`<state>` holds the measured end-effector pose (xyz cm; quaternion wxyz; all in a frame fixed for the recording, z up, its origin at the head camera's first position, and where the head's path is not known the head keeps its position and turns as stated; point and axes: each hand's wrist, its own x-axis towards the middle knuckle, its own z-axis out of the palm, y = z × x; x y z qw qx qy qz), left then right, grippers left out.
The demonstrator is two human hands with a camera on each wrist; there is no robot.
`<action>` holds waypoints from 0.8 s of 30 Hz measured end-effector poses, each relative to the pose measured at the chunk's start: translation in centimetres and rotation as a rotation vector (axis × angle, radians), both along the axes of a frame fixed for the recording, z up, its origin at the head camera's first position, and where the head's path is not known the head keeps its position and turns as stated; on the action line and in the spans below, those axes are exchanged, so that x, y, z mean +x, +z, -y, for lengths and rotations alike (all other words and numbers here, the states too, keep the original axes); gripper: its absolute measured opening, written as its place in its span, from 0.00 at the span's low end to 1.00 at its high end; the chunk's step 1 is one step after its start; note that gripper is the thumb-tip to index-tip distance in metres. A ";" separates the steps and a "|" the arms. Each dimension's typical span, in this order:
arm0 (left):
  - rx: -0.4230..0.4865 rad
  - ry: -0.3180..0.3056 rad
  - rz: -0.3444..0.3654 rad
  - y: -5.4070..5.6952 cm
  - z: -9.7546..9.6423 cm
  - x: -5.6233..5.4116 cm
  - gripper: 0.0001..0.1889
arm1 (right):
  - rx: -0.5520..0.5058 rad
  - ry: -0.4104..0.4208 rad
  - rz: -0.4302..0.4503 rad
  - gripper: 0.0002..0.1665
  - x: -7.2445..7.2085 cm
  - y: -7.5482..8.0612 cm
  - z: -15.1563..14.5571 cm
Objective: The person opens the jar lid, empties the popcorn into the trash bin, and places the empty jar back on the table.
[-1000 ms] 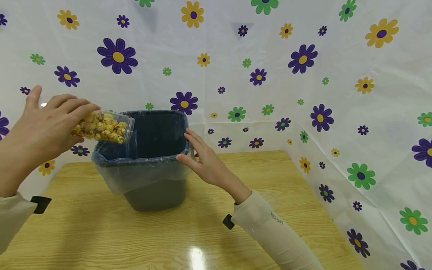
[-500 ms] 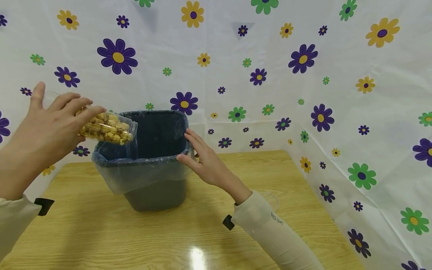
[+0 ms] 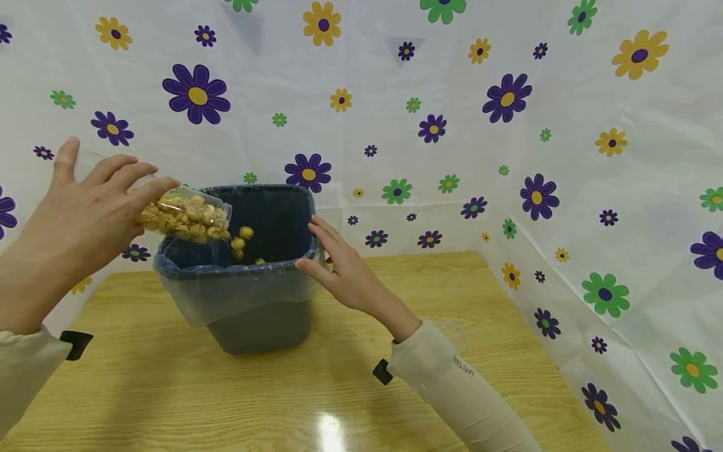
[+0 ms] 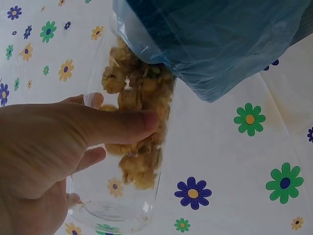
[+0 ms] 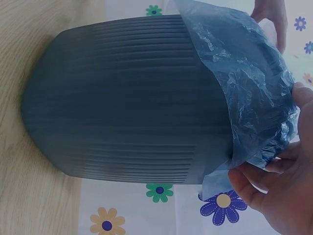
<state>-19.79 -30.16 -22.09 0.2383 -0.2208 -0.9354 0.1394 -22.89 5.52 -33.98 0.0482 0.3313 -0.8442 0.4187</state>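
My left hand point(image 3: 90, 213) holds a clear plastic jar point(image 4: 112, 210) of caramel popcorn, tilted mouth-down over the left part of a dark trash can point(image 3: 260, 326). Thumb and fingers wrap the jar's sides in the left wrist view. Several loose pieces of popcorn point(image 3: 240, 242) are in mid-air just past the jar's mouth, inside the can's opening. A thin translucent bag point(image 5: 244, 73) lines the can and is folded over its rim. At the can's right corner my right hand point(image 3: 353, 276) grips the bag-covered rim, its thumb on the near edge and fingers along the right side.
The can stands on a wood-grain table point(image 3: 361, 389). Behind and to the right hangs a white flower-print sheet point(image 3: 384, 69). A clear round thing point(image 3: 460, 333) lies on the table, partly behind the right forearm.
My left hand has moved slightly right and tipped the jar further down. Popcorn has slid to the jar's mouth and pieces now drop out. The right hand and can have kept still.
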 end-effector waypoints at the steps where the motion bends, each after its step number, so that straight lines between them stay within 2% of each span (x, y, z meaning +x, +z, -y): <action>1: -0.003 -0.006 -0.005 0.0 0.0 0.0 0.51 | -0.003 0.002 0.002 0.44 0.0 0.0 0.0; 9: -0.018 -0.052 -0.038 0.1 -0.4 0.3 0.52 | -0.006 0.004 0.009 0.44 0.0 0.0 0.0; 21: -0.043 -0.068 -0.058 0.3 -0.7 0.4 0.48 | 0.000 0.000 0.003 0.43 0.1 0.2 0.1; 24: -0.053 -0.071 -0.061 0.4 -0.9 0.4 0.50 | 0.006 -0.001 0.003 0.44 0.1 0.2 0.1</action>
